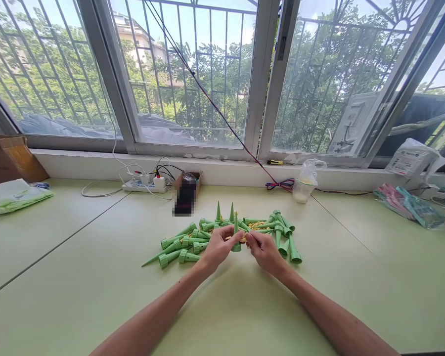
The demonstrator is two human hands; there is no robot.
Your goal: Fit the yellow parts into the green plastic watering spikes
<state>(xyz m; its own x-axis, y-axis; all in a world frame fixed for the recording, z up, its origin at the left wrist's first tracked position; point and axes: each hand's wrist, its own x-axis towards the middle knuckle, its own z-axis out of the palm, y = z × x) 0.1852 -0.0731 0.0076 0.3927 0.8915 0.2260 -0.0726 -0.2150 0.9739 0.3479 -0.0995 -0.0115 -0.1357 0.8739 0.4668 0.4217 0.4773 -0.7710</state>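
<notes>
My left hand (218, 244) is closed round a green plastic watering spike (236, 223), its point upward and its wide end low. From the right, my right hand (264, 251) pinches a small yellow piece (244, 238) against the spike's side; whether it sits in the spike I cannot tell. Several more green spikes lie to the left (173, 248) of my hands, and others to the right (295, 249). Two upright spikes (218, 212) stand just behind my left hand. A pile of small yellow pieces (260, 225) lies among the spikes, partly hidden.
Behind the spikes on the pale green table (96, 296) are a small box (196, 183), a power strip (144, 185) with cables, and a bagged plastic cup (302, 190). Plastic packets (410, 205) lie at right; a white-green bag (20, 195) and a cardboard box (15, 158) at left.
</notes>
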